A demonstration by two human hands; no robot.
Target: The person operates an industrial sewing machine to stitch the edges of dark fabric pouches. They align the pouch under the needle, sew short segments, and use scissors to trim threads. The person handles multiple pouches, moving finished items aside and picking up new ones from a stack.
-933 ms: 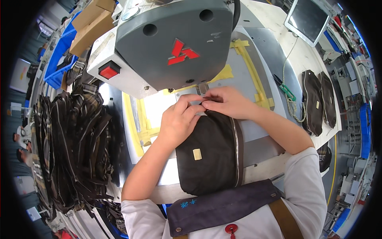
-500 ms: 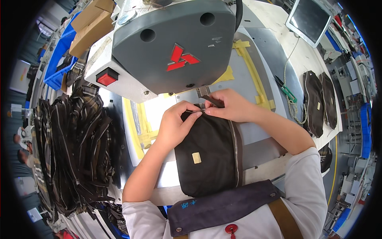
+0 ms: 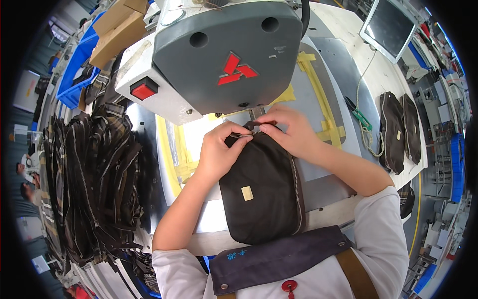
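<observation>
A dark brown fabric pouch [image 3: 261, 189] hangs from the machine bed toward my chest, with a metal zipper along its right side and a small cream tag on its face. My left hand [image 3: 221, 149] pinches the pouch's top edge between thumb and fingers. Close beside it, my right hand [image 3: 294, 132] is closed on a short dark strip [image 3: 263, 123] at the same top edge, by the zipper end. Both hands work just below the grey head of a sewing machine [image 3: 229, 60]; the fingertips partly hide the strip and the edge.
Many dark zippered fabric pieces [image 3: 94, 184] are heaped at the left, near a blue bin [image 3: 74, 84] and a cardboard box [image 3: 117, 32]. At the right lie green-handled snips [image 3: 359, 117], finished-looking pouches [image 3: 393, 132] and a tablet-like screen [image 3: 388, 27]. Yellow tape [image 3: 318, 89] marks the plate.
The strip in my right hand, earlier slanting down from the machine's clamp, now lies across the pouch's top edge. Both hands remain close together. The whole view has shifted slightly.
</observation>
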